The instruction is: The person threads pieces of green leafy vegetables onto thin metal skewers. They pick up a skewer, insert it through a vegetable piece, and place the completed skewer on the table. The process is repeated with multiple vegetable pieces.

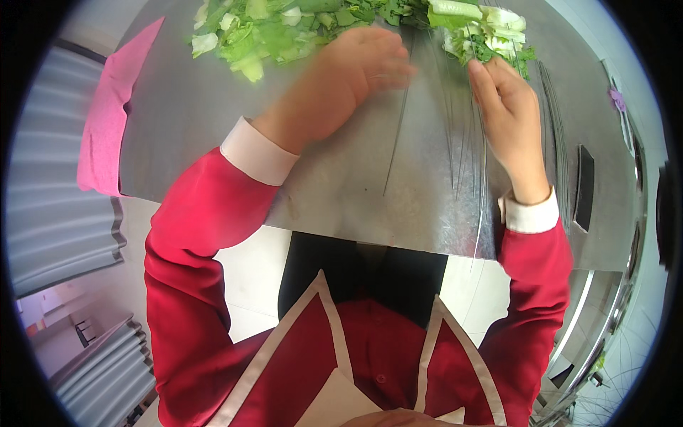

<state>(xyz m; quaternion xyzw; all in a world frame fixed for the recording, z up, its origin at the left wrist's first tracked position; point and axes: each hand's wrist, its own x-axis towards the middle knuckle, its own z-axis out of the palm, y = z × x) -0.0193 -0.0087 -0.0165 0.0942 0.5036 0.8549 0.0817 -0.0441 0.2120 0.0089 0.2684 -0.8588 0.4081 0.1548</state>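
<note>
My right hand (pixel 504 99) pinches a thin metal skewer (pixel 482 197) between thumb and fingers. The skewer's lower end sticks out past the table's front edge. Just beyond those fingers lie skewered pale-green lettuce pieces (pixel 499 26). My left hand (pixel 368 69) is blurred over the steel table, close to a pile of cut leafy greens (pixel 267 37). Its thumb and palm are hidden, so whether it holds anything cannot be made out. Between my hands, several loose skewers (pixel 395 144) lie on the metal surface, pointing towards me.
A pink cloth (pixel 109 123) hangs over the left edge of the steel table (pixel 341 197). Along the right side lies a bundle of skewers (pixel 557 133), with a black flat object (pixel 584 187) beside it. A grey curtain (pixel 58 160) hangs at the far left.
</note>
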